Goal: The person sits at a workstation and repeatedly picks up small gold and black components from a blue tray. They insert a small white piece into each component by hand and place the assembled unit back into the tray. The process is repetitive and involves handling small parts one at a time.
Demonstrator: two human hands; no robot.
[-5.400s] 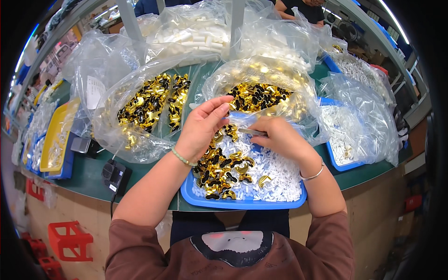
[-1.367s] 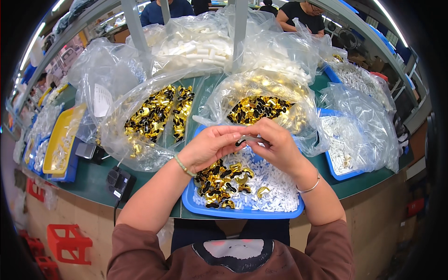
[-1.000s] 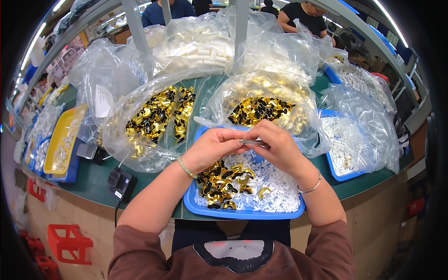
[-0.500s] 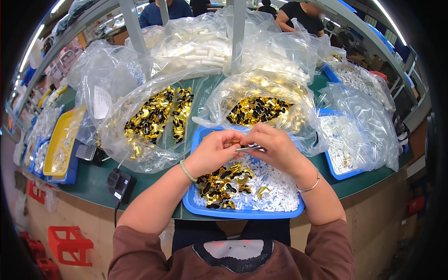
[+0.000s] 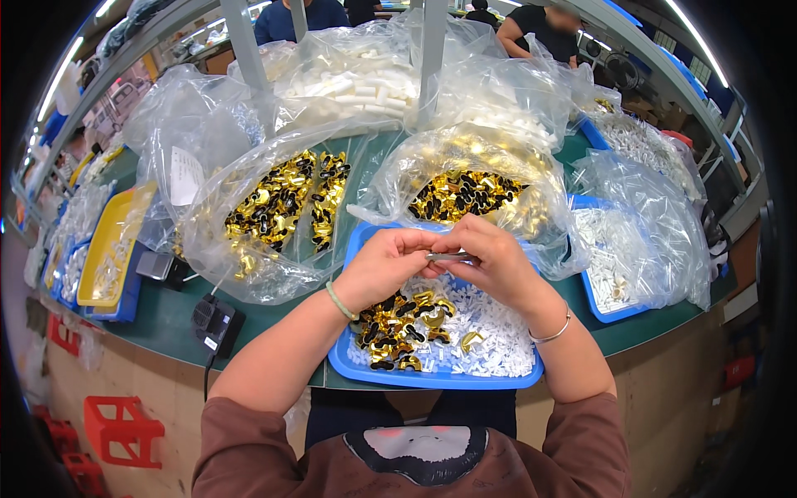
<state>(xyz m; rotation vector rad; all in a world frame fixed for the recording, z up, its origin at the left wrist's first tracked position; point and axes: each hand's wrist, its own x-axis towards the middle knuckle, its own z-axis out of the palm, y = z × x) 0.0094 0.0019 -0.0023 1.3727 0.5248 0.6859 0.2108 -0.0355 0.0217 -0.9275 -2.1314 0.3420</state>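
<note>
— Over the blue tray (image 5: 349, 369), both hands meet: the left hand (image 5: 388, 266) and the right hand (image 5: 491, 264) pinch a small slim grey piece (image 5: 448, 256) between their fingertips, one at each end.

— So neither hand is free?

— No, both are closed on that piece, held level just above the tray's heap of gold-and-black clips (image 5: 400, 324) and small white parts (image 5: 490, 340).

— How would you do it well?

— I'd say keep it low over the tray, so anything that slips lands there and not on the green tabletop (image 5: 166, 311). Grip with the tips only, elbows steady, and keep clear of the open clear bag of clips (image 5: 465, 192) just behind the knuckles.
</note>
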